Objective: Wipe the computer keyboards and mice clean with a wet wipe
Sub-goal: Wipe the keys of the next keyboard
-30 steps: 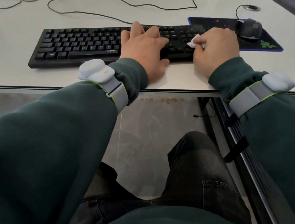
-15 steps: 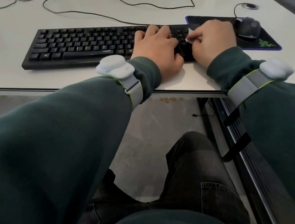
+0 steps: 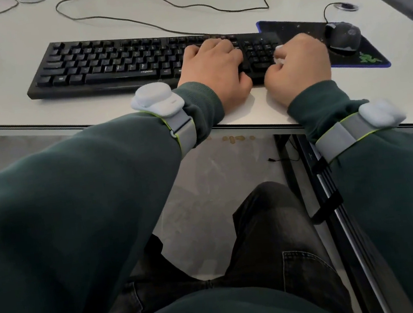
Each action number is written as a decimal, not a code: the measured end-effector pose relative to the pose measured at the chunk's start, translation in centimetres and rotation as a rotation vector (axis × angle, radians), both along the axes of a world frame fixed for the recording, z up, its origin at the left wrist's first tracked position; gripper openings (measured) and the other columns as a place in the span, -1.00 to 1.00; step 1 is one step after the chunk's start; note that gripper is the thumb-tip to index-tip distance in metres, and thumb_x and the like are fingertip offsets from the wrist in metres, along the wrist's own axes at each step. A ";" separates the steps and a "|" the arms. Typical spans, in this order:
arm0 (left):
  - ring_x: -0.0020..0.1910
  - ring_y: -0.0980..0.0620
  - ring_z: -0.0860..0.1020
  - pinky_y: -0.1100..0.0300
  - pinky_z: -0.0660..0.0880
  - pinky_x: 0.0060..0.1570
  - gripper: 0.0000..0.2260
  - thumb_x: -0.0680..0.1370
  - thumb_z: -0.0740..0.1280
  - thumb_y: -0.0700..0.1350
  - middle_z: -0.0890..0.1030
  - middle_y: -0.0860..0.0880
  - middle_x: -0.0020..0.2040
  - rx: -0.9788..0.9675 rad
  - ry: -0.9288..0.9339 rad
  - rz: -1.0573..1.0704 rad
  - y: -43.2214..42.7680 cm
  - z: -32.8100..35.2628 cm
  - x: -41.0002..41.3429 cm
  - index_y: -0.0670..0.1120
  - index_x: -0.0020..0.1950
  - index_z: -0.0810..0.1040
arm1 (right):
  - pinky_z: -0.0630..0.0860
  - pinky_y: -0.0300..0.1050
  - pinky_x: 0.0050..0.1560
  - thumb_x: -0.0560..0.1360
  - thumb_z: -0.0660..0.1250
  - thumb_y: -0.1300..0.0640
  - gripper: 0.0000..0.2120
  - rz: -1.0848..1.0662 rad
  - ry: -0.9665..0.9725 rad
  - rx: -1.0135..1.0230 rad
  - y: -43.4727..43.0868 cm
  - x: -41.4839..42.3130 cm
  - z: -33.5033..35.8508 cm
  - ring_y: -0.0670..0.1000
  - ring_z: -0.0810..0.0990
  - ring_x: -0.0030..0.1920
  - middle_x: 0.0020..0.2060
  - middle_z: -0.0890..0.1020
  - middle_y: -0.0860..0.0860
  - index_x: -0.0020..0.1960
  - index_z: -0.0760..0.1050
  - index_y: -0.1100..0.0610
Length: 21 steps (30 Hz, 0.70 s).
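The wipe (image 3: 278,54) is shifted rightward along the keyboard (image 3: 111,64). It is pinched in the curled right hand (image 3: 300,64); the left hand (image 3: 213,69) is laid flat, fingers together.

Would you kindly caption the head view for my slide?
Left hand rests on the keyboard while the right hand holds a wipe at its number pad; mouse untouched.

An office workstation: a white tabletop (image 3: 5,51) carries a black keyboard (image 3: 111,64), a wired mouse (image 3: 344,35) on a dark mouse pad (image 3: 296,28), loose cables (image 3: 155,4) and a round cable hole (image 3: 345,6), with a metal frame (image 3: 334,192) and pale stone-like floor (image 3: 216,181) beneath
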<state>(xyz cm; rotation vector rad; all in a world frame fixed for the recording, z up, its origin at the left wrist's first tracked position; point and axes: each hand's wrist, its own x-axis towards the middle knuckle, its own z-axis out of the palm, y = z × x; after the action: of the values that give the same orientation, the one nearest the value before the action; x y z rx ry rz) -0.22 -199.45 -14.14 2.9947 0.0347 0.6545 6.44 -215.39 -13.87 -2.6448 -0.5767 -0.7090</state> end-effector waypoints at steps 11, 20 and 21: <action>0.25 -0.12 0.37 -0.06 0.29 0.17 -0.61 0.52 0.12 0.13 0.55 0.05 0.17 0.025 -0.003 0.019 -0.1 0.3 -0.3 -0.01 0.19 0.56 | 0.45 -0.09 0.08 0.42 0.17 0.24 -0.66 0.139 -0.067 0.095 0.4 -0.6 -0.3 0.17 0.56 0.05 0.03 0.61 0.15 0.05 0.66 0.23; 0.18 -0.14 0.38 -0.04 0.30 0.10 -0.65 0.49 0.12 0.13 0.56 0.05 0.10 0.012 -0.046 0.006 0.0 0.3 -0.6 -0.02 0.08 0.56 | 0.41 -0.11 0.06 0.44 0.14 0.21 -0.63 0.159 -0.121 0.108 0.2 -0.5 -0.3 0.22 0.55 0.03 -0.02 0.64 0.13 0.08 0.67 0.13; 0.18 -0.14 0.38 -0.04 0.30 0.09 -0.66 0.49 0.12 0.13 0.56 0.05 0.09 0.012 -0.051 0.003 0.0 0.3 -0.6 -0.02 0.07 0.56 | 0.34 -0.16 0.04 0.45 0.14 0.20 -0.62 0.148 -0.117 0.086 0.2 -0.4 -0.4 0.23 0.53 0.05 0.01 0.64 0.13 0.11 0.66 0.12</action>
<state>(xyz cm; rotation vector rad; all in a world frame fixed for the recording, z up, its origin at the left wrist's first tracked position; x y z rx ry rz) -0.79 -199.46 -13.83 2.9890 0.0323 0.7334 6.04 -215.14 -14.25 -2.4642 -0.7486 -0.8282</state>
